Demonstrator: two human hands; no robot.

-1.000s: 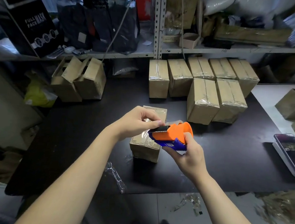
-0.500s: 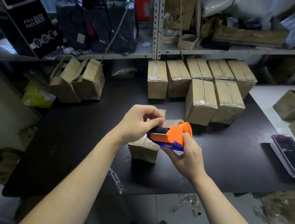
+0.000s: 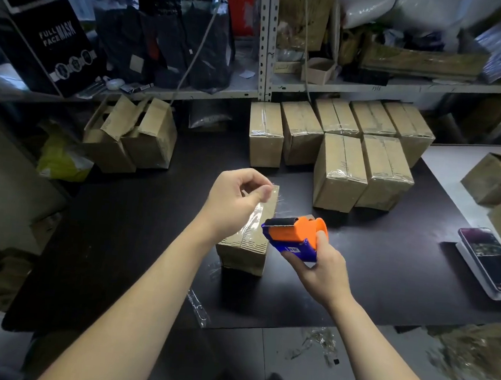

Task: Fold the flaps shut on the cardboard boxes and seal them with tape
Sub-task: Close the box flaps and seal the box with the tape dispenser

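A small cardboard box [image 3: 245,250] lies on the black table [image 3: 387,277] just in front of me, its top flaps folded down. My right hand [image 3: 318,265] grips an orange and blue tape dispenser [image 3: 293,234] beside the box's right edge. My left hand [image 3: 237,201] hovers above the box and pinches the free end of a strip of clear tape [image 3: 256,217], which stretches down to the dispenser's mouth. Several taped boxes [image 3: 338,170] stand in two rows at the back of the table.
Two boxes with raised flaps [image 3: 132,137] stand at the back left. A phone on a white stand [image 3: 491,259] lies at the right edge. More open boxes [image 3: 498,178] sit on the white surface at far right. A tape scrap [image 3: 199,308] hangs off the table's front edge.
My left hand has pulled away up and to the left from the dispenser, drawing out a strip of clear tape. The dispenser has dropped slightly toward the right.
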